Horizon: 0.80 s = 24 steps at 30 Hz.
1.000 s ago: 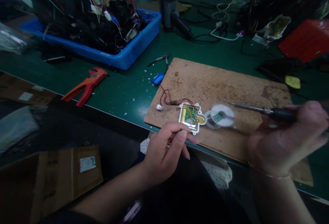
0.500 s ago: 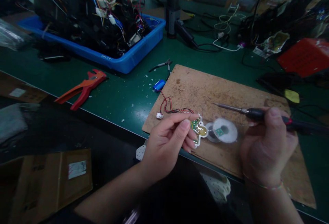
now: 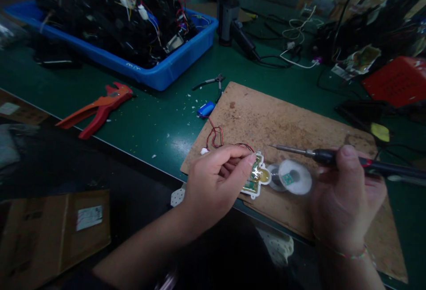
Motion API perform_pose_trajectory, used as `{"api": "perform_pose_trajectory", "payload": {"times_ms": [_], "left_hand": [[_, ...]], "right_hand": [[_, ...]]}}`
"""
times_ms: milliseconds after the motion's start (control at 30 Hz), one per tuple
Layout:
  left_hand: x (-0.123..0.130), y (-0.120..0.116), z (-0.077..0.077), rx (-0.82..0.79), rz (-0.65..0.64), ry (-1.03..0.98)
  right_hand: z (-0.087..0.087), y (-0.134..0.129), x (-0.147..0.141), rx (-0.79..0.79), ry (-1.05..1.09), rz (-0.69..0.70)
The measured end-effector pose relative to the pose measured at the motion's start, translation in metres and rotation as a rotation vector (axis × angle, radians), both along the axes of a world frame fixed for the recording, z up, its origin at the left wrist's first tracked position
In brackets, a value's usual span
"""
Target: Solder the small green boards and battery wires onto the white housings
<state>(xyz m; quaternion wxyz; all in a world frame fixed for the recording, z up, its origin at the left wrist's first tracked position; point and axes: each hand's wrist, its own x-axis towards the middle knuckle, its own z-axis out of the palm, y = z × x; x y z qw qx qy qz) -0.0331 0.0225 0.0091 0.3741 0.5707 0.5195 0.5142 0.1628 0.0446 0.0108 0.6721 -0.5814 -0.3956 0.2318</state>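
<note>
My left hand (image 3: 221,177) is closed, thumb and forefinger pinched at the upper left edge of a small circuit board (image 3: 256,172) in a white figure-shaped plastic casing. Thin red and black wires (image 3: 216,135) run to these fingertips; whether they are pinched too I cannot tell. In my right hand (image 3: 349,192) is a soldering iron (image 3: 322,157), held like a pen. Its bare metal tip points left, above and just right of the casing, apart from it. Beside the casing lies a solder reel (image 3: 301,181) with a tiny green circuit board (image 3: 288,178) on it.
A wooden board (image 3: 286,117) lies under the work on the green bench. Around it are a blue cylindrical cell (image 3: 205,109), cutting pliers (image 3: 213,81), a red-orange cutter (image 3: 100,108), a blue bin (image 3: 179,68) heaped with wired parts, and a red box (image 3: 397,79).
My left fingers have shifted to the casing's upper edge, uncovering more of its lower part. The soldering iron's tip has moved slightly left and down. The whole view has shifted a little.
</note>
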Motion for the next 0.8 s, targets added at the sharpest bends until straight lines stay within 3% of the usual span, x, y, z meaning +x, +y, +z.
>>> {"api": "perform_pose_trajectory", "payload": {"times_ms": [133,233,433,800], "left_hand": [[-0.0015,0.0051,0.0031,0.166,0.067,0.217],[-0.0034,0.0076,0.0053,0.195,0.062,0.316],[-0.0051,0.0106,0.0068,0.214,-0.050,0.427],[-0.0025,0.0109,0.0046,0.217,0.009,0.473]], "right_hand": [[-0.0019,0.0018,-0.0010,0.006,-0.006,-0.026],[-0.0024,0.0020,-0.0017,0.015,0.003,-0.024],[-0.0003,-0.0005,-0.0021,-0.011,-0.015,0.003],[0.0000,-0.0006,-0.0039,-0.007,-0.023,-0.010]]}}
